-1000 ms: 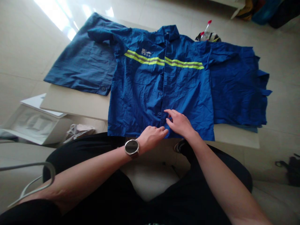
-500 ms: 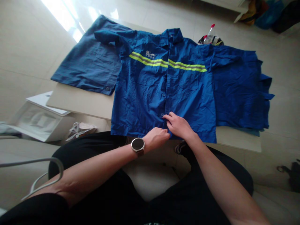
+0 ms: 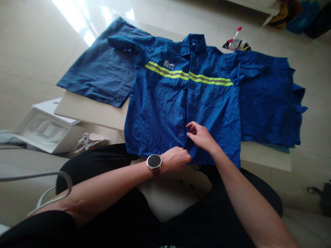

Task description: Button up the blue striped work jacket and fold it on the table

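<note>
A blue work shirt point(image 3: 165, 103) with a yellow reflective stripe across the chest lies flat, front up, on a low beige table point(image 3: 88, 113). My left hand point(image 3: 177, 159), with a watch on the wrist, is closed on the shirt's bottom hem at the button placket. My right hand point(image 3: 201, 136) pinches the placket just above it, fingers curled on the cloth beside a button.
A darker blue garment point(image 3: 98, 75) lies on the table's left end, and another blue garment point(image 3: 266, 100) on the right end. A white box point(image 3: 43, 127) stands on the floor at left. A small bottle with a red tip point(image 3: 236, 38) sits behind the shirt.
Both hands have slid slightly right along the hem. The right hand's fingers, spread on the cloth before, now pinch the placket. The view has shifted a little.
</note>
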`<action>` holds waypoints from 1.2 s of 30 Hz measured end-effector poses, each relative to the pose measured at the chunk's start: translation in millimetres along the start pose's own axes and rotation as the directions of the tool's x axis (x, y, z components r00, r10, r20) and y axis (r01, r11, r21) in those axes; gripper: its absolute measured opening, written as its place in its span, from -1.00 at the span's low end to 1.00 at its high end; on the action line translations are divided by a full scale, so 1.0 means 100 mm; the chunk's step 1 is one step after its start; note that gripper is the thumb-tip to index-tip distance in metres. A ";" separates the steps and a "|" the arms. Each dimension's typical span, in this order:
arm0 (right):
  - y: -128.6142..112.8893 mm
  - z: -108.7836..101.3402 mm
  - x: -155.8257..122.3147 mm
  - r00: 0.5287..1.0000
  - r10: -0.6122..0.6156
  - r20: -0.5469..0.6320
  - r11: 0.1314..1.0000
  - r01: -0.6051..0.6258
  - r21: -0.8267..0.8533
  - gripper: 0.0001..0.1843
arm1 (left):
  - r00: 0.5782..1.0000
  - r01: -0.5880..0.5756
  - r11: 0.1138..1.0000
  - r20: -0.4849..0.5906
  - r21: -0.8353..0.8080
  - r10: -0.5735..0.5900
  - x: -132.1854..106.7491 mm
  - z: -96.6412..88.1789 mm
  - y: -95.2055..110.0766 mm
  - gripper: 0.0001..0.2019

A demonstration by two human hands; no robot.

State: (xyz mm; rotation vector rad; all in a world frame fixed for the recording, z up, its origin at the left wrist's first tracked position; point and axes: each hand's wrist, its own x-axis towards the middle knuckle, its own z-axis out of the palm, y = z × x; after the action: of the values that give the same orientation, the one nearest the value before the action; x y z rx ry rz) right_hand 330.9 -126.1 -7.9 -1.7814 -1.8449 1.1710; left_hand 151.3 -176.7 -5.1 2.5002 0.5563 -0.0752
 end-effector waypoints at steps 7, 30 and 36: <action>-0.01 0.03 -0.01 0.999 -0.038 -0.002 0.996 0.038 -0.075 -0.78 | 0.999 0.047 0.999 0.023 -0.026 -0.047 -0.03 -0.10 -0.02 -0.87; 0.12 0.22 0.00 0.999 -0.030 0.021 0.973 0.034 -0.228 -0.73 | 0.112 0.957 0.193 -0.338 -0.218 -0.935 -1.10 -0.82 -2.41 -0.34; 0.12 0.24 0.00 0.999 -0.040 -0.005 0.977 0.039 -0.210 -0.69 | 0.003 0.954 0.087 -0.285 -0.286 -0.959 -0.72 -0.98 -2.55 -0.25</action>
State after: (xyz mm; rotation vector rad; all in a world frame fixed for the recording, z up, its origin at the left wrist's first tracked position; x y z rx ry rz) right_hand 321.8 -135.8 -31.9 -1.8453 -2.0545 0.9831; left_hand -23.8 40.9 -44.1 1.5149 2.4139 -0.0551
